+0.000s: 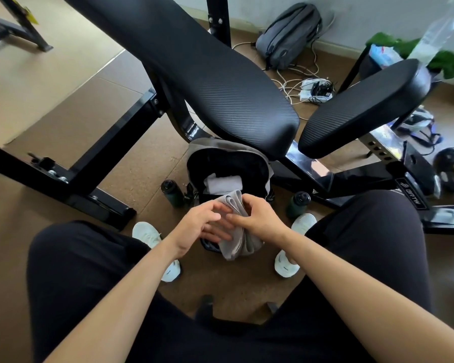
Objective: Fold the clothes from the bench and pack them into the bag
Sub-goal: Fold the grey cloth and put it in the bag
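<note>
A folded grey cloth (pixel 237 241) hangs between my hands, just above the near edge of the open bag (pixel 215 157) on the floor. My right hand (pixel 260 218) grips the cloth from the right with curled fingers. My left hand (pixel 207 224) lies against its left side with fingers fairly straight, supporting it from below. Inside the bag lies a folded white garment (pixel 223 183). The black padded bench (pixel 220 85) rises behind the bag with nothing on it.
Two dark bottles (pixel 171 192) (pixel 297 204) stand on either side of the bag. My white shoes (pixel 147 235) (pixel 303 224) flank it. A grey backpack (pixel 290 35), cables and a power strip (pixel 316 90) lie by the far wall. A second bench pad (pixel 364 106) is at the right.
</note>
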